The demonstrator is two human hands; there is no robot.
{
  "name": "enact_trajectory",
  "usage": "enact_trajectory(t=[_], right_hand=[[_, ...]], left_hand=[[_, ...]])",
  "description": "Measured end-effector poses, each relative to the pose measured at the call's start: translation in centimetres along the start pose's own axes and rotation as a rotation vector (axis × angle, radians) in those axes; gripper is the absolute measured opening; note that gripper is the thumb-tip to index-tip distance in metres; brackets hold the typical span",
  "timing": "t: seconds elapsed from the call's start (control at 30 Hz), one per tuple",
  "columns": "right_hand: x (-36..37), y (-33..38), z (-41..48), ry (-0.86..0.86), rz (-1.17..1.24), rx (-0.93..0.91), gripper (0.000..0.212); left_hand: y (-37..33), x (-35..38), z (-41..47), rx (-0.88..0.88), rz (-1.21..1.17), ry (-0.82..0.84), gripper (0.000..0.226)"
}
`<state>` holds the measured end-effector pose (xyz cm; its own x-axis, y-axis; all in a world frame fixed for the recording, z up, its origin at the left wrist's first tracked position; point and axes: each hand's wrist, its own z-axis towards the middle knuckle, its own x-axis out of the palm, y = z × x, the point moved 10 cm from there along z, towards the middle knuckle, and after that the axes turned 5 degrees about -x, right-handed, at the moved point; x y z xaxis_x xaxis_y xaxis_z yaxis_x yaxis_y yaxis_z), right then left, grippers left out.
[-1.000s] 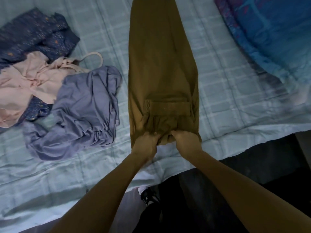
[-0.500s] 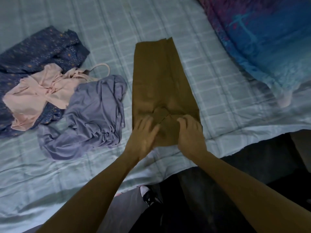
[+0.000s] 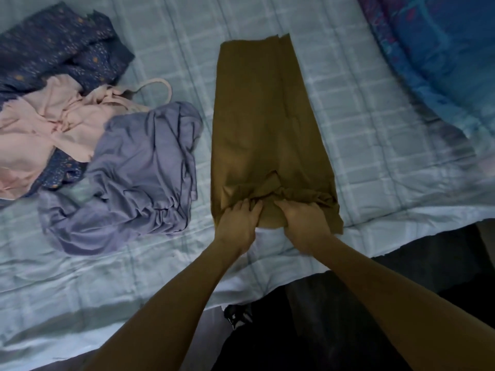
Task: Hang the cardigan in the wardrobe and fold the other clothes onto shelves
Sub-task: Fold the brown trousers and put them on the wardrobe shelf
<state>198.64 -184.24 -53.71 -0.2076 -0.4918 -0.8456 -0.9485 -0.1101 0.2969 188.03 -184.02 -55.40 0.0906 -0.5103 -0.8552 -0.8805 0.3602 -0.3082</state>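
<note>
- Both hands lay flat a moment ago; now the left hand (image 3: 237, 223) and the right hand (image 3: 305, 223) grab the bunched near end of the brown garment (image 3: 267, 116) with bent fingers.
- It lies long on the bed (image 3: 375, 116), with its near end right by the bed's edge.
- Bare sheet sits to its right, up to the blue blanket (image 3: 442, 49).
- Four clothes: the brown garment, a purple garment (image 3: 134, 170) just beside it, a pink garment (image 3: 53, 124) and a dark blue garment (image 3: 53, 44).

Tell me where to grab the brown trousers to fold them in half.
Grip the near bunched end of the brown trousers, at both corners, coming from the near edge of the bed. They lie flat and long, pointing away, so that end can likely be lifted and carried over to the far hem.
</note>
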Motion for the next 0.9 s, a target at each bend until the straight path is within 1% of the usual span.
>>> enact_trajectory(t=[0.07,0.1,0.13,0.17,0.2,0.23,0.27,0.3,0.33,0.37,0.4,0.43,0.47,0.5,0.53,0.57,0.6,0.63,0.67,0.7,0.77,0.8,0.83,0.9], right_hand=[[1.1,0.3,-1.5,0.304,0.030,-0.012,0.037],[1.0,0.6,-2.4,0.406,0.094,-0.017,0.028],[0.7,1.2,-3.3,0.480,0.168,-0.015,0.015],[0.2,1.6,-3.8,0.516,0.211,-0.011,0.007],[-0.9,1.9,-3.7,0.490,0.225,-0.010,0.009],[-2.6,1.9,-3.2,0.375,0.193,-0.001,0.006],[-4.8,1.8,-2.3,0.180,0.128,-0.002,0.009],[-7.2,1.4,-1.8,-0.029,0.040,0.020,0.025],[-8.5,1.0,-1.4,-0.169,-0.004,0.041,0.039],[-9.3,0.7,-1.3,-0.265,0.007,0.045,0.048],[-9.4,0.7,-1.2,-0.301,0.021,0.026,0.053],[-8.7,1.0,-0.9,-0.247,0.021,0.001,0.056],[-7.1,1.4,-0.9,-0.143,0.001,-0.033,0.058],[-5.2,1.9,-0.9,-0.016,-0.044,-0.066,0.062],[-3.0,2.0,-1.0,0.085,-0.099,-0.078,0.068],[-1.2,1.8,-1.3,0.159,-0.155,-0.073,0.074],[0.4,1.5,-1.4,0.198,-0.196,-0.045,0.082],[1.1,1.1,-1.3,0.185,-0.214,-0.012,0.090],[1.4,0.9,-0.9,0.142,-0.202,0.003,0.095],[1.6,0.7,-0.3,0.077,-0.200,0.005,0.095],[1.2,0.3,0.7,-0.057,-0.189,-0.009,0.090],[1.0,0.3,0.9,-0.108,-0.184,-0.031,0.087],[0.7,0.2,1.0,-0.157,-0.169,-0.042,0.079],[0.2,-0.5,1.0,-0.231,-0.104,-0.027,0.055]], left_hand=[[0.0,0.4,-1.1,-0.022,-0.155,0.297,0.049],[0.0,0.7,-2.0,-0.063,-0.210,0.457,0.043],[0.1,0.6,-3.0,-0.121,-0.275,0.590,0.034],[0.1,0.0,-3.9,-0.167,-0.334,0.663,0.026],[0.2,-0.7,-4.5,-0.200,-0.389,0.673,0.018],[0.1,-2.4,-4.5,-0.198,-0.440,0.594,0.014],[0.7,-4.2,-3.6,-0.191,-0.457,0.439,0.019],[1.4,-6.6,-3.1,-0.185,-0.431,0.235,0.033],[2.3,-7.8,-1.9,-0.199,-0.368,0.066,0.040],[3.6,-8.5,-1.4,-0.259,-0.230,-0.073,0.040],[5.1,-9.0,-1.1,-0.396,-0.034,-0.107,0.040],[6.5,-8.7,-1.4,-0.546,0.036,-0.009,0.046],[7.2,-9.2,-1.8,-0.611,0.134,-0.049,0.053],[6.0,-8.3,-1.7,-0.491,0.203,-0.062,0.050],[3.2,-7.0,-1.6,-0.199,0.179,-0.197,0.045],[0.7,-6.0,-2.7,0.053,0.092,-0.259,0.045],[-0.2,-5.1,-3.4,0.151,0.032,-0.284,0.053],[-0.1,-4.4,-3.9,0.146,0.071,-0.290,0.066],[0.8,-2.4,-3.1,0.089,0.107,-0.239,0.076],[1.5,-1.6,-2.7,0.020,0.112,-0.213,0.080],[2.5,-1.0,-1.2,-0.049,0.100,-0.202,0.078],[2.7,-1.2,-0.5,-0.051,0.121,-0.228,0.075],[2.9,-1.5,0.2,-0.052,0.127,-0.222,0.071],[2.7,-1.6,1.1,-0.040,0.128,-0.207,0.057]])
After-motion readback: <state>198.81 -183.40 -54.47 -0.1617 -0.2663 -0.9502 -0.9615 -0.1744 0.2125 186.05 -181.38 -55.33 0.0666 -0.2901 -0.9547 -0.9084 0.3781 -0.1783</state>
